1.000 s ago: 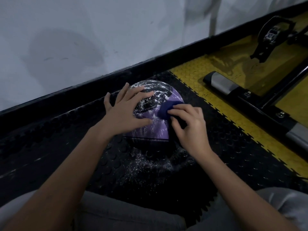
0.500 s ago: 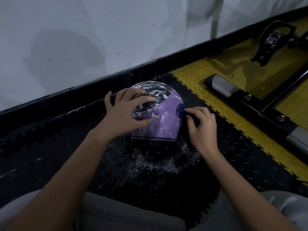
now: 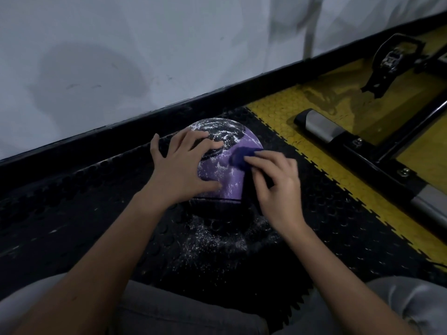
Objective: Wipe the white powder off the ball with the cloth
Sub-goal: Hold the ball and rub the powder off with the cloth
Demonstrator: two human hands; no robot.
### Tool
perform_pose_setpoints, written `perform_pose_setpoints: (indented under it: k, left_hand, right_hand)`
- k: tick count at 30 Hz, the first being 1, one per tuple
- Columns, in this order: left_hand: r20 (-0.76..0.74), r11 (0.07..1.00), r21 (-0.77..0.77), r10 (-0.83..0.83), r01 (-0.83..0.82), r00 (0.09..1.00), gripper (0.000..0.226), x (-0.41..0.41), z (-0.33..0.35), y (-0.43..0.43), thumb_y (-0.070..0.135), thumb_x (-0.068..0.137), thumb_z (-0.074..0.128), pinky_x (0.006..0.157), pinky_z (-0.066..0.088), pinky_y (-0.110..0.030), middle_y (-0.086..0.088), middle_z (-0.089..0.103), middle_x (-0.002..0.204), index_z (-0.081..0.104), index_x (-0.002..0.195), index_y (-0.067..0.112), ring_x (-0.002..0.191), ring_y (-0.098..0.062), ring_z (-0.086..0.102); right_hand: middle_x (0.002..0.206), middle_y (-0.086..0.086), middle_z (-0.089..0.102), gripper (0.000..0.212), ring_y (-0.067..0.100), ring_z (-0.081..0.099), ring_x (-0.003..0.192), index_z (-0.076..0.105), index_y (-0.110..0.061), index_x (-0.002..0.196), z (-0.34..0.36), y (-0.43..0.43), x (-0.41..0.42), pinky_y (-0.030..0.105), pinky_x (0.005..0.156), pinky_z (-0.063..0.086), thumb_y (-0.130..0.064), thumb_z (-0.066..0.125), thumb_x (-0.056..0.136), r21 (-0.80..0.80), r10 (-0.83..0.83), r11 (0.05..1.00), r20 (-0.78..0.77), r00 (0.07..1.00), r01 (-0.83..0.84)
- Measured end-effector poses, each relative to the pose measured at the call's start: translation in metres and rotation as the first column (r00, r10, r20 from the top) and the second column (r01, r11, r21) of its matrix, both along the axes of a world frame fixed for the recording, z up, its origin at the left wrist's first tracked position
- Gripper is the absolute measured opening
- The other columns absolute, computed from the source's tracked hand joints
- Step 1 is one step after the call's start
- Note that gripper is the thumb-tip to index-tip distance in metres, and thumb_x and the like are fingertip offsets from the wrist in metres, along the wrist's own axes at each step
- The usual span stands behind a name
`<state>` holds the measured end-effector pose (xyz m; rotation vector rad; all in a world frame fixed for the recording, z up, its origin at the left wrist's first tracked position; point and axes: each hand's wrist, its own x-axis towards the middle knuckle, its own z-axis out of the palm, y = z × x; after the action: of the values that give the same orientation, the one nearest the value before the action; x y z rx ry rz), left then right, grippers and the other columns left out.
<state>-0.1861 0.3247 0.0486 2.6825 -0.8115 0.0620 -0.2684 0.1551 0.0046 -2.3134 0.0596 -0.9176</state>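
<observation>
The right hand [image 3: 278, 187] has its fingers curled over a bunched dark blue cloth [image 3: 239, 157], and we see it pinching the cloth and pressing it against the purple panel of the ball [image 3: 225, 175]. Half a second ago the cloth sat out at the ball's right edge. Now it has come back in toward the middle of the panel, close to where we saw it a second ago. The left hand [image 3: 183, 170] has kept its place, fingers spread wide and laid flat over the ball's left side, with the thumb low on the purple panel and the fingertips reaching onto the dark panel at the top. The ball rests on the black studded mat [image 3: 72, 213], near the dark skirting at the foot of the pale wall [image 3: 145, 56], and it has not shifted from there. White powder [image 3: 225, 135] still streaks the dark top panel and speckles the purple one beside the cloth. More of it is scattered on the mat just in front of the ball. To the right we see yellow tiles [image 3: 278, 112] and a black metal frame [image 3: 321, 126] with silver ends, well apart from the ball. Grey trousers [image 3: 193, 310] fill the bottom edge.
</observation>
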Motion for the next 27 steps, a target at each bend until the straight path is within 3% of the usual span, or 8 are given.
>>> perform_pose_setpoints:
  k: [3, 6, 8, 13, 18, 21, 24, 27]
  left_hand:
    - [-0.009, 1.000, 0.006, 0.000, 0.000, 1.000, 0.073, 0.000, 0.000, 0.001, 0.057, 0.064, 0.070, 0.107, -0.014, -0.054, 0.021, 0.022, 0.142, 0.038, 0.129, 0.048, 0.136, -0.003, 0.000]
    - [-0.033, 1.000, -0.016, -0.009, 0.008, 0.999, 0.073, 0.000, 0.000, 0.001, 0.055, 0.065, 0.072, 0.107, -0.015, -0.053, 0.021, 0.021, 0.143, 0.038, 0.129, 0.048, 0.138, -0.005, -0.001]
    - [-0.046, 1.000, -0.025, -0.012, 0.011, 0.999, 0.072, 0.000, 0.000, 0.001, 0.054, 0.065, 0.072, 0.107, -0.016, -0.053, 0.021, 0.021, 0.143, 0.038, 0.129, 0.048, 0.138, -0.005, -0.001]
    - [-0.043, 1.000, -0.022, 0.004, -0.004, 0.999, 0.072, -0.001, 0.000, 0.002, 0.054, 0.065, 0.072, 0.108, -0.015, -0.053, 0.021, 0.021, 0.142, 0.038, 0.129, 0.048, 0.138, -0.005, 0.001]
    - [-0.058, 0.999, -0.033, -0.004, 0.002, 0.998, 0.072, 0.000, 0.002, 0.001, 0.054, 0.066, 0.071, 0.108, -0.015, -0.053, 0.020, 0.020, 0.144, 0.037, 0.130, 0.048, 0.139, -0.008, 0.000]
    - [-0.048, 0.999, -0.035, 0.004, -0.005, 0.999, 0.072, -0.001, 0.001, 0.001, 0.052, 0.066, 0.072, 0.108, -0.014, -0.052, 0.021, 0.021, 0.143, 0.038, 0.129, 0.048, 0.138, -0.008, 0.001]
    - [-0.049, 0.999, -0.034, 0.005, -0.006, 0.999, 0.071, -0.001, 0.001, 0.001, 0.052, 0.065, 0.073, 0.108, -0.014, -0.051, 0.022, 0.022, 0.142, 0.039, 0.128, 0.048, 0.137, -0.005, 0.001]
    - [-0.058, 0.999, -0.054, -0.003, 0.000, 0.998, 0.071, 0.000, 0.001, 0.000, 0.052, 0.065, 0.073, 0.108, -0.015, -0.050, 0.022, 0.021, 0.142, 0.039, 0.128, 0.049, 0.137, -0.005, 0.001]
  right_hand:
    - [0.107, -0.004, 0.060, 0.020, 0.020, 0.046, 0.096, 0.071, -0.013, 0.100, -0.012, 0.003, -0.001, 0.010, 0.091, 0.027, -0.009, 0.057, 0.085, -0.049, 0.090, 0.995, -0.023, 0.996, -0.091]
    - [0.096, -0.008, 0.056, 0.019, 0.029, 0.056, 0.089, 0.069, -0.013, 0.091, -0.021, -0.018, 0.001, 0.003, 0.084, 0.025, -0.002, 0.058, 0.078, 0.098, -0.076, 0.992, -0.084, 0.994, 0.084]
    - [0.094, -0.004, 0.058, 0.019, 0.029, 0.055, 0.087, 0.069, -0.012, 0.092, -0.017, -0.020, 0.000, 0.002, 0.083, 0.025, -0.003, 0.057, 0.079, 0.089, -0.137, 0.986, -0.077, 0.988, 0.143]
    - [0.107, 0.003, 0.062, 0.022, 0.020, 0.046, 0.096, 0.069, -0.009, 0.101, -0.014, 0.004, -0.005, 0.012, 0.092, 0.028, -0.012, 0.052, 0.088, -0.074, 0.073, 0.995, -0.012, 0.997, -0.074]
    - [0.102, 0.003, 0.064, 0.022, 0.030, 0.054, 0.086, 0.071, -0.009, 0.099, -0.020, -0.018, -0.003, 0.003, 0.086, 0.026, -0.005, 0.056, 0.083, 0.035, -0.118, 0.992, -0.072, 0.990, 0.121]
    - [0.107, 0.004, 0.063, 0.023, 0.023, 0.049, 0.093, 0.070, -0.009, 0.104, -0.009, -0.003, -0.003, 0.009, 0.089, 0.028, -0.007, 0.054, 0.087, -0.027, -0.032, 0.999, 0.008, 0.999, 0.032]
    - [0.114, 0.005, 0.061, 0.028, 0.022, 0.044, 0.097, 0.069, -0.010, 0.107, -0.014, 0.004, -0.004, 0.014, 0.090, 0.030, -0.011, 0.050, 0.088, -0.130, 0.075, 0.989, -0.016, 0.997, -0.076]
    - [0.108, 0.003, 0.063, 0.025, 0.023, 0.046, 0.091, 0.070, -0.010, 0.104, -0.023, -0.015, 0.001, 0.009, 0.088, 0.028, -0.007, 0.054, 0.086, -0.026, -0.041, 0.999, -0.065, 0.997, 0.040]
